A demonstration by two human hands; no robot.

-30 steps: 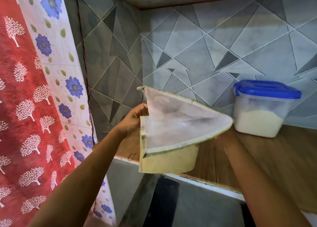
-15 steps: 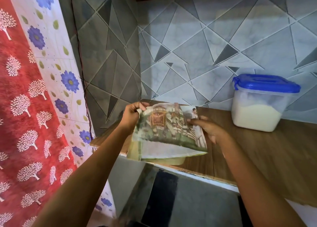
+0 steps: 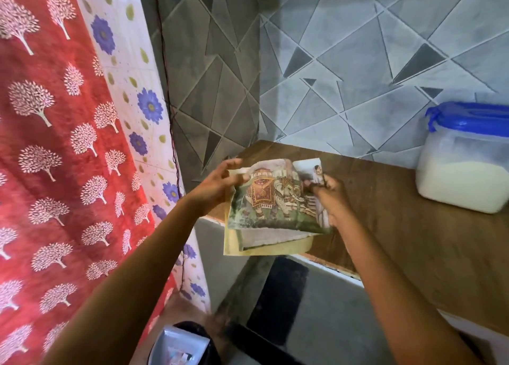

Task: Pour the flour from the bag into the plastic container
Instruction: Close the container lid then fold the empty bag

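Now we see the bag folded flat at centre frame, left hand and right hand each gripping a side; the lidded container sits far right on the table.

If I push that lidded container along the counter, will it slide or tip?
Probably slides: the plastic container looks squat, with flour filling roughly its lower half, so weight sits low. Likely fairly heavy. Its blue lid appears on, so spilling seems unlikely.

The bag hangs over the left front edge of the counter (container on it, far right).
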